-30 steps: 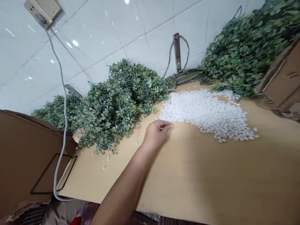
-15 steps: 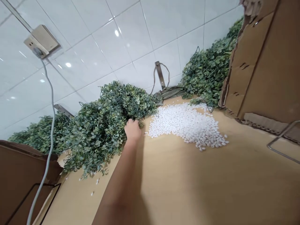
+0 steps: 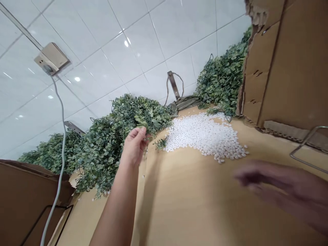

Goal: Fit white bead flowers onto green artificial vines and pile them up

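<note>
As I look over from the head camera's side, two bare hands show above one tabletop (image 3: 189,194), faced in smooth tan board. The left hand (image 3: 133,146) has thumb and fingers pinched on one green sprig (image 3: 140,121), its small leaves blurred, in front of the left heap. The right hand (image 3: 274,177) is a smear at the right; I can't tell whether it is open or closed.

I count two big heaps of greenery: the left heap (image 3: 102,141), dense with small rounded leaves, and the right heap (image 3: 221,73), against the tiled wall (image 3: 179,41). One loose sprig (image 3: 161,144) lies at the near-left edge of the white pieces (image 3: 202,131), small and roundish, far too many to count. Two corrugated cardboard pieces flank it all, the left cardboard (image 3: 23,201) and the torn-edged right cardboard (image 3: 294,68). Two flat metal brackets (image 3: 173,85) stand along the glossy wall.
</note>
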`<state>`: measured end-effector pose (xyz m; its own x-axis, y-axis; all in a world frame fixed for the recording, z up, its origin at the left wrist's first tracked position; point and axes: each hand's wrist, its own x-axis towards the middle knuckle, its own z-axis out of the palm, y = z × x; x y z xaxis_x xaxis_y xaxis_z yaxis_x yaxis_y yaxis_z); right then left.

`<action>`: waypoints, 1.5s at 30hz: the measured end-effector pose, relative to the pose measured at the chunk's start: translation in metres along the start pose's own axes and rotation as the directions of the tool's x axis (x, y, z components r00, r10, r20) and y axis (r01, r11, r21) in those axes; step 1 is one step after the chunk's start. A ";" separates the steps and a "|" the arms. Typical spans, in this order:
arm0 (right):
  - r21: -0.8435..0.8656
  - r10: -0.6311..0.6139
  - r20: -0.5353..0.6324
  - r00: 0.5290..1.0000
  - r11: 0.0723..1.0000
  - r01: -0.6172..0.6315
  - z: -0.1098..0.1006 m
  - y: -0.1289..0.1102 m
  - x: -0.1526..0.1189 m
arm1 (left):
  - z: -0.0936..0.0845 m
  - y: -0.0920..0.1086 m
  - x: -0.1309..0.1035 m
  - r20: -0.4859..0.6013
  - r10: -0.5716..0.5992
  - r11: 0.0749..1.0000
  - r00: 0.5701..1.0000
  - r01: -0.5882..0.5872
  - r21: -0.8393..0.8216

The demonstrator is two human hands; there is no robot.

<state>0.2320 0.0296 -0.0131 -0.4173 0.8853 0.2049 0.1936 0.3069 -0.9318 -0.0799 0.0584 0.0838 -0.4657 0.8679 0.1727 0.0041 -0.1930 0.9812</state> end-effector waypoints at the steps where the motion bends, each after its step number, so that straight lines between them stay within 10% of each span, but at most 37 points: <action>1: 0.059 0.020 0.090 0.996 0.998 -0.025 0.006 -0.011 0.014 | 0.007 -0.006 -0.013 0.068 -0.061 0.998 0.996 0.063 -0.018; 11: 0.409 0.127 -0.051 0.991 0.907 -0.095 0.057 -0.017 0.072 | 0.052 -0.061 -0.089 0.295 -0.426 0.891 0.855 0.454 -0.028; 20: 0.631 0.314 0.045 0.948 0.727 -0.270 0.050 -0.022 0.083 | 0.047 -0.063 -0.085 0.513 -0.403 0.911 0.757 0.385 0.148; 27: 0.484 0.222 0.214 0.951 0.822 -0.300 0.043 -0.007 0.076 | 0.040 -0.084 -0.035 0.338 -0.278 0.890 0.899 0.108 0.443; 30: 0.298 0.179 0.278 0.944 0.918 -0.262 0.046 -0.001 0.074 | 0.053 -0.094 -0.017 0.283 -0.093 0.683 0.955 -0.146 0.716; 36: -0.096 0.048 0.213 0.976 0.995 -0.028 0.049 -0.001 0.071 | 0.075 -0.104 -0.007 0.406 0.032 0.323 0.913 -0.393 0.861; 41: -0.005 0.031 0.202 0.979 1.000 -0.031 0.048 -0.004 0.069 | 0.069 -0.102 -0.007 0.337 0.080 0.567 0.938 -0.321 0.759; 45: -0.024 0.076 0.256 0.964 0.997 -0.072 0.048 -0.001 0.073 | 0.060 -0.087 -0.021 0.194 -0.161 0.897 0.968 0.062 0.438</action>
<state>0.1591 0.0771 -0.0115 -0.6150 0.7869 0.0501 0.2446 0.2508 -0.9366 -0.0176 0.0845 -0.0002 -0.2799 0.9597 0.0255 0.3625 0.0811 0.9285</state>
